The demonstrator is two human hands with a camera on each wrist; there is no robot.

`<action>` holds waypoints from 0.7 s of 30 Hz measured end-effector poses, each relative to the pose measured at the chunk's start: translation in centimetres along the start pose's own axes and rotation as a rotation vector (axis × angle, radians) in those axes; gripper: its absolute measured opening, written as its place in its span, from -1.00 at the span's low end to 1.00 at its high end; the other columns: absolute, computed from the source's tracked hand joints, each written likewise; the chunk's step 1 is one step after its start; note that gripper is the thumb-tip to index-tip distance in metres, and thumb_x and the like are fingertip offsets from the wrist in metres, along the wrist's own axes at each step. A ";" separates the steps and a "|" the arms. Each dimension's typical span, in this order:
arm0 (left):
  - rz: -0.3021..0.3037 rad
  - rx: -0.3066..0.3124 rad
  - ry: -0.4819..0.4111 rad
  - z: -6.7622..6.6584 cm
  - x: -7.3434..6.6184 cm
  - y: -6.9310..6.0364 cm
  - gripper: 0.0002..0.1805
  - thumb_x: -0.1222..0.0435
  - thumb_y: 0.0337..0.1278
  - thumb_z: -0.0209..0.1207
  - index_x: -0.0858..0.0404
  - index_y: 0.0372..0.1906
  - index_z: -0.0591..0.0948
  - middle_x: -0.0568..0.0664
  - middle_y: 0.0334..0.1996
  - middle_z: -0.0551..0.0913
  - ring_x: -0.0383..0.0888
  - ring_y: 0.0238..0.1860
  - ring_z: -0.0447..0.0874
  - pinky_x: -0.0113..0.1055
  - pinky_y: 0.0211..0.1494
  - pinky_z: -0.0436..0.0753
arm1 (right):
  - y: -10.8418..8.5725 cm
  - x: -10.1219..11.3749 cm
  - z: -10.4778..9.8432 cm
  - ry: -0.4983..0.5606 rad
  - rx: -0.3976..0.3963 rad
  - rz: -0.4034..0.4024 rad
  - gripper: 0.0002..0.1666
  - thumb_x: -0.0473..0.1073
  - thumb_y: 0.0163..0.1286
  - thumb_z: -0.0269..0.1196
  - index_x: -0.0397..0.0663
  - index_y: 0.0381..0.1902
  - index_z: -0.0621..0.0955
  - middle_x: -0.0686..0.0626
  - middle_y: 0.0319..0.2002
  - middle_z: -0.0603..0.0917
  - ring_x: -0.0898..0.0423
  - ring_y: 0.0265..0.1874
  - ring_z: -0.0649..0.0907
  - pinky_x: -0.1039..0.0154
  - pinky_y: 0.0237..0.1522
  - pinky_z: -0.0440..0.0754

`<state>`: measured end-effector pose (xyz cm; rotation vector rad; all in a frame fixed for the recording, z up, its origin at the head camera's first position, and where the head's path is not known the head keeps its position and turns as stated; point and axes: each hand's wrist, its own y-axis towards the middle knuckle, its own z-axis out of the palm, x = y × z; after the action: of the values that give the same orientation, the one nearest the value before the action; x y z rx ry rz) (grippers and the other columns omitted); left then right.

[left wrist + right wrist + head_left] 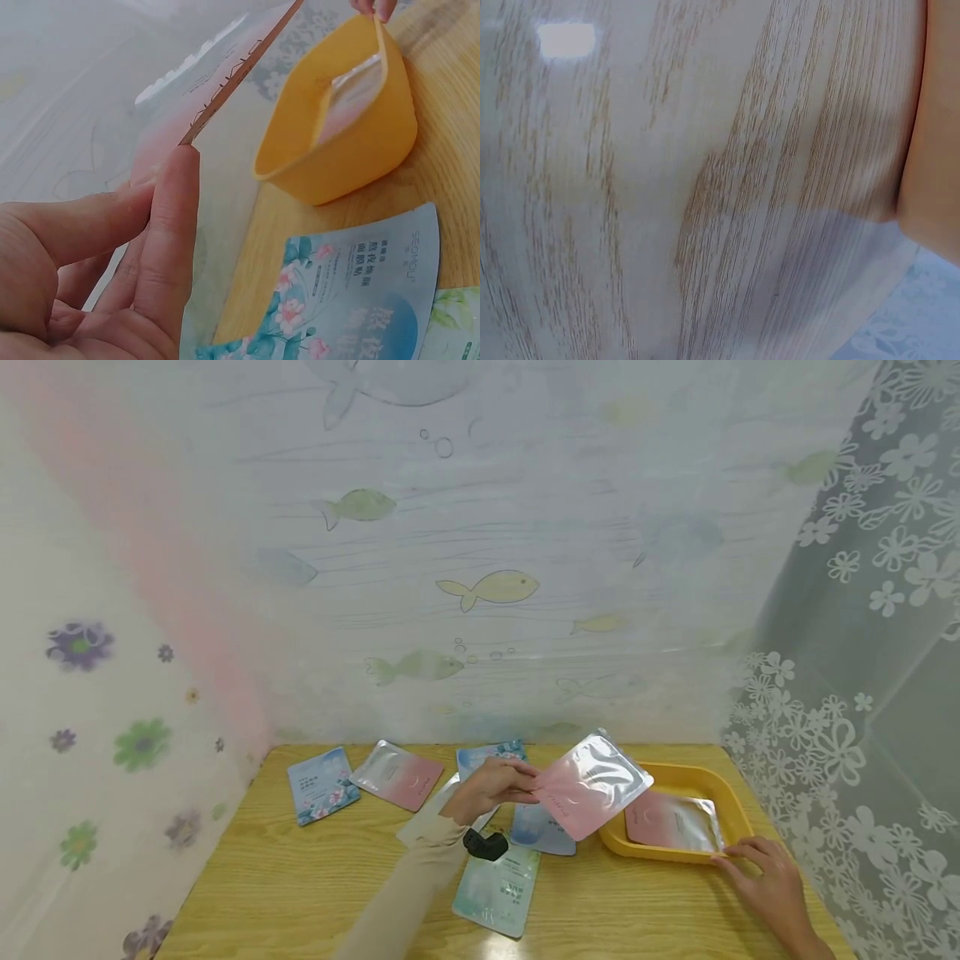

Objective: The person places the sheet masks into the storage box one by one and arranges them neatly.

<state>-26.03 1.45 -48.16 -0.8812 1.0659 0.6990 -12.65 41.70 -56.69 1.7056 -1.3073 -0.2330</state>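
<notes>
Left fingers [169, 232] are pinching the pink-and-silver sachet [596, 783], jutting past their tips; my right fingers [757, 850] are gripping the yellow tray [367, 154].

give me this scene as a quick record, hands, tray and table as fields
left hand: pinches a raised pink-and-silver packet
right hand: grips the rim of the yellow tray
tray contents: another pink-and-silver packet
wooden table, far left: blue floral packet
table, nearest the person: green packet
</notes>
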 end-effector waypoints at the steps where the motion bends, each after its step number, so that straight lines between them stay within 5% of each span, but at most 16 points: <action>1: 0.001 0.002 0.007 0.2 0.0 0.2 -0.69 0.56 0.13 0.13 0.50 0.01 0.57 0.21 -0.17 0.61 -0.08 -0.36 0.69 -0.18 -0.10 0.70 | 0.0 0.0 0.0 -0.003 0.002 0.004 -0.61 -0.39 -0.60 0.57 -0.10 -0.64 0.69 -0.03 -0.51 0.57 0.31 -0.38 0.41 0.38 -0.36 0.40; 21: -0.083 -0.018 -0.009 4.0 0.3 4.7 -0.76 0.58 0.05 0.21 0.52 -0.12 0.63 0.19 -0.34 0.68 -0.07 -0.44 0.69 -0.16 -0.14 0.71 | 0.0 -0.3 -0.1 -0.001 0.012 -0.018 -0.62 -0.38 -0.57 0.58 -0.12 -0.63 0.69 -0.02 -0.52 0.58 0.24 -0.44 0.43 0.36 -0.38 0.41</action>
<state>-28.11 7.24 -48.79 -0.9322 1.0106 0.6437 -12.72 41.99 -56.73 1.7283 -1.2968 -0.2372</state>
